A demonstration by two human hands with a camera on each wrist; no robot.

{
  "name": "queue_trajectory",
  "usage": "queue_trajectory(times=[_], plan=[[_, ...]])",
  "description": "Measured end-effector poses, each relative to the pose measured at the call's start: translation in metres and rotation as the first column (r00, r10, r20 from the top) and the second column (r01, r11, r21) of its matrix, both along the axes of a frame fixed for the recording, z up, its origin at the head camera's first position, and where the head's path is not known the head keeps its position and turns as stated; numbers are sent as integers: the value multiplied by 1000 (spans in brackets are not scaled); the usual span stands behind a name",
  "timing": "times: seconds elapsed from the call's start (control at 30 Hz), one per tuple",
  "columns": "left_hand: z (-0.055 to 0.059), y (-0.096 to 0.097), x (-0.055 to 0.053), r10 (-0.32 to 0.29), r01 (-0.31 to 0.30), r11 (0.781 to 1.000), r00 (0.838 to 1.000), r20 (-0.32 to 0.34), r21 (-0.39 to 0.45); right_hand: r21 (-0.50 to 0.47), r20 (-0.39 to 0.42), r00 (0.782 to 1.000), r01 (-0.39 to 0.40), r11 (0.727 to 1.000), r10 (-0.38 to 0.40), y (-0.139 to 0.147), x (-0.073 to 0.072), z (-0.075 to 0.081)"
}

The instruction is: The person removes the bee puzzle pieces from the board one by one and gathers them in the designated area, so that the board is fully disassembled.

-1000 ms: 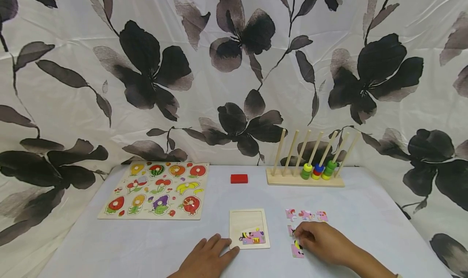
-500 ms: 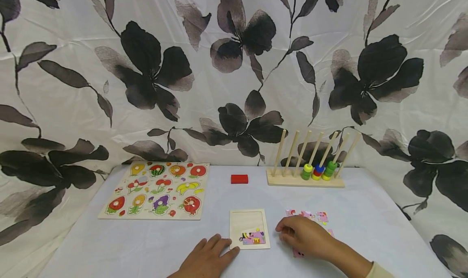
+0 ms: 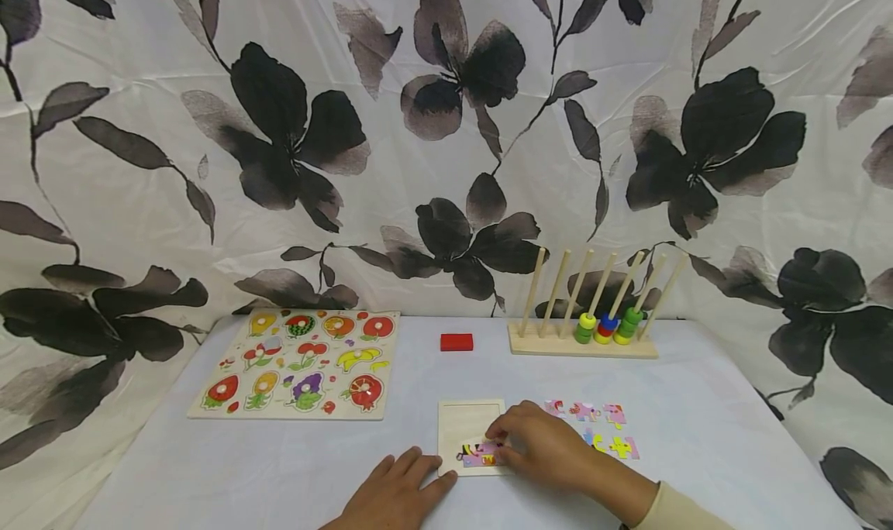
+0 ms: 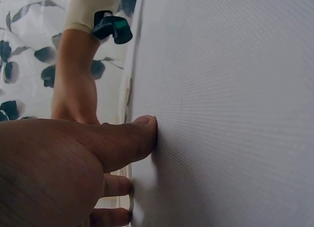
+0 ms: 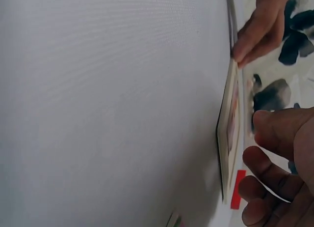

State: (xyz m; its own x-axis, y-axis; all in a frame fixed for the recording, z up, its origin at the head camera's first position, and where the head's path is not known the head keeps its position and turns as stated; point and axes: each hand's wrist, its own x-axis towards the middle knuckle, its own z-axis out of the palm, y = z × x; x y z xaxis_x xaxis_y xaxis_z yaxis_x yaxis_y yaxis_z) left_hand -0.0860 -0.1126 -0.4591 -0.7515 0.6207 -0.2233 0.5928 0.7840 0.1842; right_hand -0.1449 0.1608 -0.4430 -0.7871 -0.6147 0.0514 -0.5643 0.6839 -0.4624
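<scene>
My left hand [image 3: 398, 487] lies with fingers extended at the near left corner of the wooden puzzle tray [image 3: 453, 408], index finger and thumb touching its frame. Joined pink, yellow and black pieces [image 3: 477, 454] fill part of the tray's near end. Over the tray's right side, my right hand [image 3: 540, 445] pinches a small puzzle piece, almost wholly hidden by the fingers. In the right wrist view, that hand's thumb [image 5: 277, 131] and fingers are bent beside the tray. Loose puzzle pieces [image 3: 584, 411] lie right of the tray; the right hand and forearm cover others.
A fruit puzzle board [image 3: 293, 410] lies at the back left. Behind the tray is a red block [image 3: 456, 342]. The peg stand [image 3: 583, 346] with coloured beads stands at the back right. Floral cloth [image 3: 446, 166] hangs behind the table.
My right hand has moved left from the loose pieces to the tray's right side, uncovering yellow and pink pieces behind it. The left hand and tray have stayed in place.
</scene>
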Motion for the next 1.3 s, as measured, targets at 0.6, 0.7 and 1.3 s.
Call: queue_trajectory(times=[0.6,0.7,1.3], plan=[[-1,1,-1,18,-18,1000,1000,9,9,77,-20,1000,-13,997,14,-25,0,-5],[-1,1,-1,16,-16,1000,1000,8,7,81,-32,999,-11,997,14,-26,0,-5],[0,1,0,18,-18,1000,1000,8,3,74,63,998,-7,997,2,-30,-3,1]])
